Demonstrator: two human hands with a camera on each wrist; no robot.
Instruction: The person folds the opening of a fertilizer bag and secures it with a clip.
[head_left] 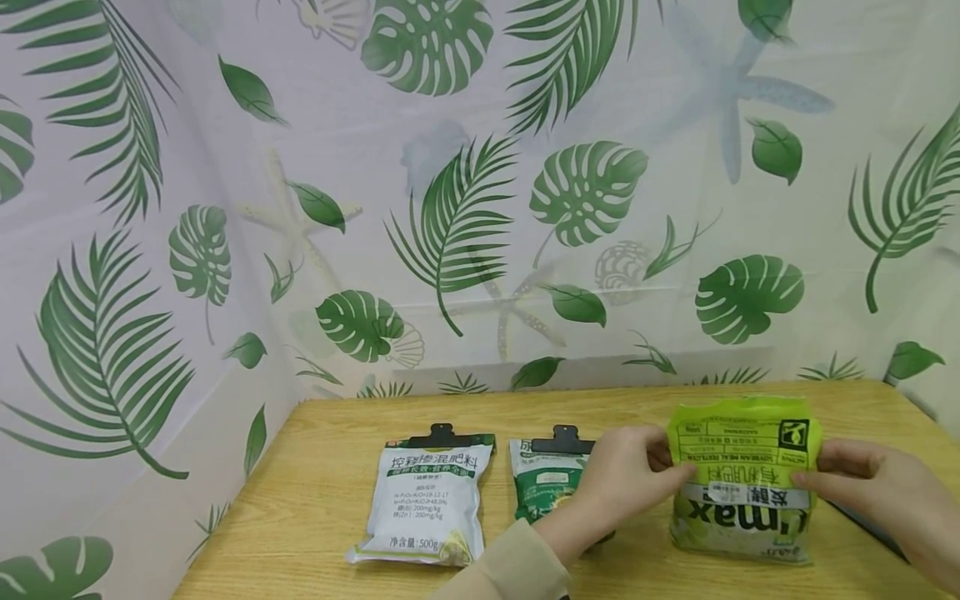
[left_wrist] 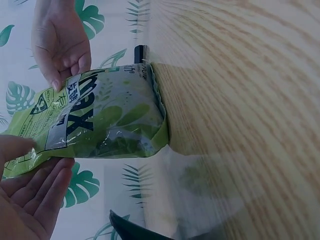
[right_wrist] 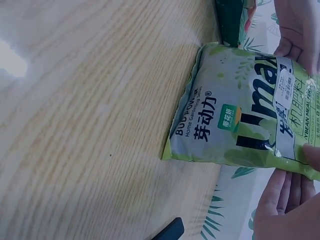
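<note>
A lime-green fertilizer bag stands upright at the table's right, its large lettering upside down in the head view. My left hand pinches its left edge near the top, thumb on the printed face. On the opposite edge, my right hand pinches the bag with its thumb in front. In the left wrist view, the bag's lower end meets the wood. The right wrist view shows the printed front of the bag, with the fingers of my right hand behind its edge.
To the left, a white fertilizer bag has a black clip across its top. A green-and-white bag with another black clip stands partly behind my left arm. A dark, flat object lies by my right hand. Leaf-print fabric backs the table.
</note>
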